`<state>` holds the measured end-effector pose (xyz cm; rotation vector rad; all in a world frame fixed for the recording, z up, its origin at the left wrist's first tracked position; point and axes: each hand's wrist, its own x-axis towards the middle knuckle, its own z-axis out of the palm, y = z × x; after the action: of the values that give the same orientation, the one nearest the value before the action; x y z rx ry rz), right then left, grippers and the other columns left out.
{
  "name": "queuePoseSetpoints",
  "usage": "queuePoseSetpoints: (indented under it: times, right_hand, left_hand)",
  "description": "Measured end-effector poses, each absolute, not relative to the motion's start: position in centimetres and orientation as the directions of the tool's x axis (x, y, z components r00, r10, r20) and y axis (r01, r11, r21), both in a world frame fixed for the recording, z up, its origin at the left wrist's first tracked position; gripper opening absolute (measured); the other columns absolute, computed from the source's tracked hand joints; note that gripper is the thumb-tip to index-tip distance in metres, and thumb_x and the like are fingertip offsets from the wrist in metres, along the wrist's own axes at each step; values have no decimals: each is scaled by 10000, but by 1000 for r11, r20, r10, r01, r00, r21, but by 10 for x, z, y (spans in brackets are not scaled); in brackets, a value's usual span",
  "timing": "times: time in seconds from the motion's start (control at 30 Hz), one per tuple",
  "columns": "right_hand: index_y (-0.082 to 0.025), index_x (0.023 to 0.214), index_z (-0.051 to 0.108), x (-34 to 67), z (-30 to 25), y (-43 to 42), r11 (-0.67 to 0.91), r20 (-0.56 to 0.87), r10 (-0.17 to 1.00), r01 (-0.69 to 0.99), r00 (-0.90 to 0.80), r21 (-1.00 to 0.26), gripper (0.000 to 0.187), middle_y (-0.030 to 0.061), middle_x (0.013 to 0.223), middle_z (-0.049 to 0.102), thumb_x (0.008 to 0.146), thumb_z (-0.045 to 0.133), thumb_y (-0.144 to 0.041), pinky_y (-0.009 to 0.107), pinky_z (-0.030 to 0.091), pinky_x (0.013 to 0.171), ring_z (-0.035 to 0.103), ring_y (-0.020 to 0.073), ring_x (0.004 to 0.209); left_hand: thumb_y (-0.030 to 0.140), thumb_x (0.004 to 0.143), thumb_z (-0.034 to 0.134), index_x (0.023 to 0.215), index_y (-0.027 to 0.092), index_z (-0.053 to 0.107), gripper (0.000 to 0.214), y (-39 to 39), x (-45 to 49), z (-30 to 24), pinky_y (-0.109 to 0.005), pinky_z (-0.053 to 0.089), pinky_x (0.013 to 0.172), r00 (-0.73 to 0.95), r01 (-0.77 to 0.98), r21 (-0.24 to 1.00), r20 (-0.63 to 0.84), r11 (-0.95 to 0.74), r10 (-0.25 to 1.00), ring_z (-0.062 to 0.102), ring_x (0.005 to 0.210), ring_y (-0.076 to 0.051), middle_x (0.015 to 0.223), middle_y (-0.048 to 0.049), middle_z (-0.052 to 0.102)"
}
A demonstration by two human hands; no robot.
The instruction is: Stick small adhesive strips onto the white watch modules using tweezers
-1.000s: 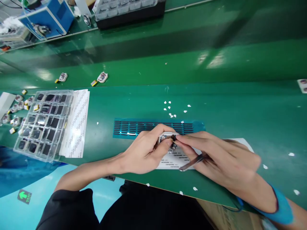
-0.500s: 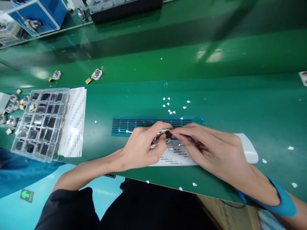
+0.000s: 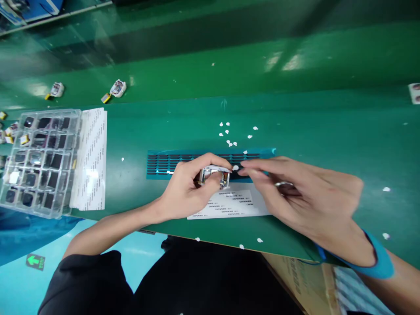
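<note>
My left hand is closed around a small white watch-like housing with its electronics showing, the thumb pressing inside it. Just right of the housing, my right hand pinches with thumb and index finger at a small white round tab. A shiny metal piece shows within the right hand's curled fingers; its kind is unclear. Beneath both hands lie a blue film strip with dark bars and a white printed backing sheet, both partly covered.
Several small white tabs are scattered over the green bench. On the left stand a clear compartment tray of dark square parts and a stack of printed sheets. Two opened housings with yellow batteries lie farther back.
My right hand has drawn slightly away from the housing, and the white tab now shows at its fingertips. More of the housing is visible in my left hand. The whole view has shifted.
</note>
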<state>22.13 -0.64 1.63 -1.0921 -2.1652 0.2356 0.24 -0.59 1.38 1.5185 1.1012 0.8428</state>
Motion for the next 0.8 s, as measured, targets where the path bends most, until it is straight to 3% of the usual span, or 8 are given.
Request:
queuePoseSetpoints:
  times: [0.13,0.3,0.53,0.7,0.8]
  right_hand:
    - [-235,1122,666,218,17,-6,667,517,733,616,-442,-418,123,-15,967,800,1029,703,-165,219,551,538,745,115,707]
    - [-242,1151,666,211,14,-9,685,537,710,624,-456,-377,199,-15,985,805,1018,674,-94,232,541,506,766,132,744]
    - [-199,1123,667,217,18,0,650,574,677,740,-461,-172,187,-16,884,800,997,678,-61,247,479,451,728,116,624]
    - [-157,1272,654,225,24,5,694,538,653,706,-534,-141,287,80,1216,774,997,732,-129,241,564,546,793,180,882]
    - [-178,1311,648,227,24,0,751,485,609,653,-628,-97,294,57,1275,752,1027,672,-104,256,619,607,795,184,895]
  left_hand:
    - [241,970,556,1010,181,725,184,-8,3,10,-235,341,476,323,231,972,-30,-48,946,472,549,-100,796,-21,683]
    - [245,983,562,1031,193,721,174,-14,5,12,-227,302,441,319,246,968,-23,-60,947,376,477,-80,709,16,620]
    - [264,995,565,1063,205,719,178,-13,5,10,-237,323,459,306,252,967,-53,-27,951,423,519,-100,779,-7,679]
    - [270,1000,539,1077,202,689,182,-12,4,13,-250,398,528,284,217,976,-96,33,954,515,618,-119,907,-29,715]
    - [264,994,531,1075,213,643,147,-12,3,14,-265,412,547,310,191,979,-129,72,942,530,637,-129,897,-23,694]
